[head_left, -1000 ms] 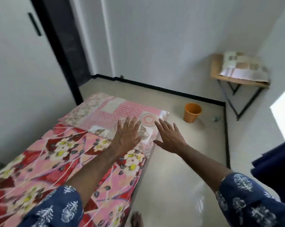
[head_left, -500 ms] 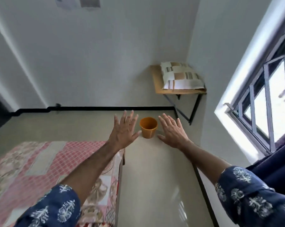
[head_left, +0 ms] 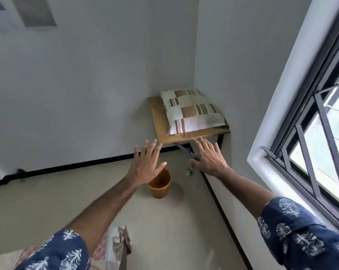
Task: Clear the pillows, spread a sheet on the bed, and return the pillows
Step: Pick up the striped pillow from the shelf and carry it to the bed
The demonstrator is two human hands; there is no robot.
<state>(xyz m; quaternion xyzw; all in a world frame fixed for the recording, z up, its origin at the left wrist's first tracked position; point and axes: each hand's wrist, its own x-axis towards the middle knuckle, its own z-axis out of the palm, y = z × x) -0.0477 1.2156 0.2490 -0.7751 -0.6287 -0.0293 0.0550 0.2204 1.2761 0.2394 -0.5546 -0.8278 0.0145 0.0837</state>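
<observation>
A cream pillow (head_left: 192,111) with brown checks and stripes lies on a small wooden table (head_left: 161,121) in the far room corner. My left hand (head_left: 147,162) and my right hand (head_left: 209,156) are both stretched out in front of me toward it, fingers spread, holding nothing. Both hands are short of the table's front edge and do not touch the pillow. Only a corner of the bed (head_left: 114,248), covered in patterned pink sheet, shows at the bottom left.
An orange bucket (head_left: 160,185) stands on the floor under my left hand. A small bit of litter (head_left: 190,170) lies beside the table's black metal legs. A barred window (head_left: 324,133) fills the right wall. White walls meet a black skirting.
The view has swung from the bed to the corner table, which is closer now. Both open hands stay raised, and the bed has slid almost out of view.
</observation>
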